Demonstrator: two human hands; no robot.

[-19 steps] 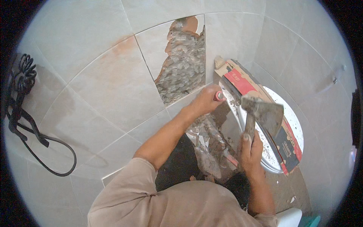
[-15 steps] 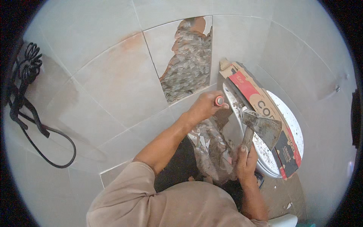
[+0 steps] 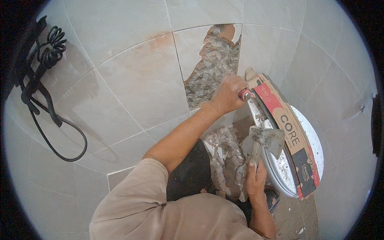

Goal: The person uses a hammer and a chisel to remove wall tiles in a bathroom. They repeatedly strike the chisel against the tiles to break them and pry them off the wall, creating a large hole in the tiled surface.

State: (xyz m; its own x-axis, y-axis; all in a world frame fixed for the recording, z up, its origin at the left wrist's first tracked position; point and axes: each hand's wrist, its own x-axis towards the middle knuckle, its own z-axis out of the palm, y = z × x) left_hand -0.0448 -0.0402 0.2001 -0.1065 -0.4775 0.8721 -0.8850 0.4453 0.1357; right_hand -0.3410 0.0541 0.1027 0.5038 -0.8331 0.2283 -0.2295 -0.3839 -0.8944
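Observation:
My left hand [image 3: 230, 95] is closed round a red-handled tool [image 3: 245, 95] with a metal cap on its butt. The tool's other end is hidden by my hand. This hand is in front of the lower right edge of a broken wall tile [image 3: 188, 48], where rough grey mortar [image 3: 218, 60] is laid bare. Lower down, my right hand [image 3: 256, 178] grips the wooden handle of a hatchet [image 3: 269, 140], whose worn head points up. Below my hands lies a crumpled plastic sheet [image 3: 224, 156] with tile shards and rubble on it.
To the right, a long cardboard box [image 3: 288, 124] rests across the white toilet [image 3: 276, 172], whose surface is strewn with debris. A coiled black hose [image 3: 48, 60] hangs on the left wall. Small chips [image 3: 301, 231] lie on the floor.
My left hand has risen with the red-handled tool to the bare mortar's edge. My right hand has drawn the hatchet leftward, off the box. The whole view has shifted a little.

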